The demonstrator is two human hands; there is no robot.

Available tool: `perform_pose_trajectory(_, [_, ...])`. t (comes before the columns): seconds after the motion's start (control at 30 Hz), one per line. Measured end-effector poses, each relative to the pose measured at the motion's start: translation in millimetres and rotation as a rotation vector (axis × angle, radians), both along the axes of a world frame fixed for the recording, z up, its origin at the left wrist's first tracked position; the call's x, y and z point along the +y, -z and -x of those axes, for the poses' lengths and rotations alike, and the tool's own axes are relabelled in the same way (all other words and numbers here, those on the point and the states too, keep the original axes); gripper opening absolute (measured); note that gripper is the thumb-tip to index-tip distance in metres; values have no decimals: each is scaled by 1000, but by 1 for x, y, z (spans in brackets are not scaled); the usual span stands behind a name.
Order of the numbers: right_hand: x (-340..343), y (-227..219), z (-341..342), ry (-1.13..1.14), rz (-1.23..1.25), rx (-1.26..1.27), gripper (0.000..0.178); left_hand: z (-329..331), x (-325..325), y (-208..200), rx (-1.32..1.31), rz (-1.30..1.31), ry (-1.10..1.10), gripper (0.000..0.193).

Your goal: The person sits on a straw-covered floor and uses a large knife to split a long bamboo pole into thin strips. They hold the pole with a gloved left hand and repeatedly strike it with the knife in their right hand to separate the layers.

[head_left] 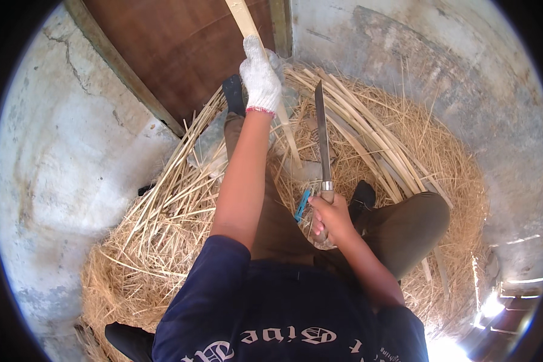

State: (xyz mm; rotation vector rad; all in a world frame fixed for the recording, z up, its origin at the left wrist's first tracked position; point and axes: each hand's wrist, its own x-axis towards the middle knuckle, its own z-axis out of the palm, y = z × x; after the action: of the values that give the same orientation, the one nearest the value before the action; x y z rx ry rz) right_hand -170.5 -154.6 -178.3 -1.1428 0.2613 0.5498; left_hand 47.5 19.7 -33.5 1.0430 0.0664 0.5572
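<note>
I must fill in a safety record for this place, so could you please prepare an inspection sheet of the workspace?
Surface: straw-like shavings spread around the seated person.
Job's things: a long pale strip and a long-bladed knife, its blade pointing away from the person.
Clutter: long thin strips lie on the right, more on the left; a small blue item, kind unclear, is by the right hand.
Hands: the left hand, in a white glove, grips the pale strip; the right hand, bare, holds the knife's handle.
Cables: nothing seen.
Surroundings: stained grey walls, a brown panel, bright light at lower right.
</note>
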Motion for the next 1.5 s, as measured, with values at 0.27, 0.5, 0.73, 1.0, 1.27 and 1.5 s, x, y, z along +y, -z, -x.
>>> perform_pose_trajectory(0.27, [1, -19, 4, -2, -24, 113, 18, -1, 6, 3, 4, 40, 32, 65])
perform_pose_trajectory(0.5, [8, -7, 9, -125, -84, 263, 19, -10, 0, 5, -24, 12, -78, 66])
perform_pose_trajectory(0.73, [6, -20, 10, 98, 0, 0, 19, 2, -2, 1, 21, 19, -33, 65])
perform_pose_trajectory(1.0, [4, -12, 9, -67, -96, 207, 20, -4, -5, 3, 23, 83, -8, 62])
perform_pose_trajectory(1.27, [10, -13, 16, -66, -67, 83, 20, -6, -9, 6, 5, 97, -64, 61])
perform_pose_trajectory(1.5, [6, -22, 11, -8, -126, 147, 18, -12, -1, 11, -24, -13, -110, 70])
